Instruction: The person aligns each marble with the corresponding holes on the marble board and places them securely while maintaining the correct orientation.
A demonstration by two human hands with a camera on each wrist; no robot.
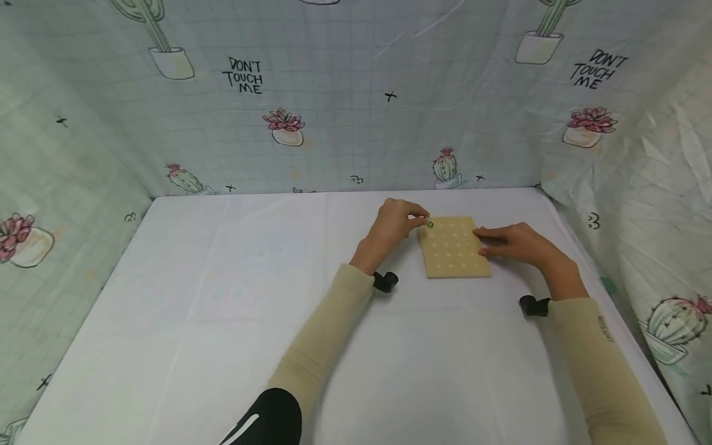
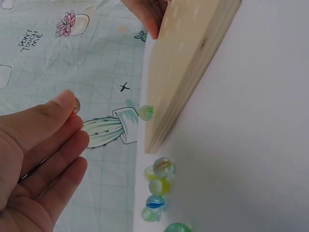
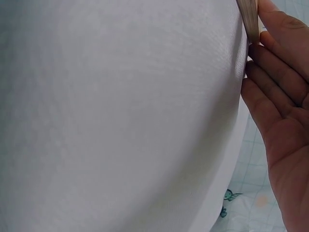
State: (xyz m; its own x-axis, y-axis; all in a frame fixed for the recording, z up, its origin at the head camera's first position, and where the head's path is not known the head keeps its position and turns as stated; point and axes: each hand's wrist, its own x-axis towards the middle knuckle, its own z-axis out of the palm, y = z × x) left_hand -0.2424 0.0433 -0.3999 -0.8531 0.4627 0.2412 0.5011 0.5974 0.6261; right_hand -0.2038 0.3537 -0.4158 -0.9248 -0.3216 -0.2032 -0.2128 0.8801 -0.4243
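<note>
A square wooden board [image 1: 457, 247] with rows of small dimples lies on the white table. My left hand [image 1: 392, 221] is over its far left corner. Between thumb and forefinger it pinches a clear marble [image 2: 76, 105] with an orange tint, mostly covered by the thumb. A green marble [image 2: 146, 112] sits on the board near that corner. Several loose marbles [image 2: 159, 185], yellow, blue and green, lie on the table beside the board; the left hand hides them in the head view. My right hand [image 1: 517, 245] touches the board's right edge with thumb and forefinger, its fingers fairly straight.
The white table [image 1: 222, 309] reaches far to the left of the board. A patterned curtain [image 1: 345, 111] hangs behind it and down both sides. A black wrist camera [image 1: 386, 282] sits at the left cuff, another wrist camera [image 1: 534, 306] at the right one.
</note>
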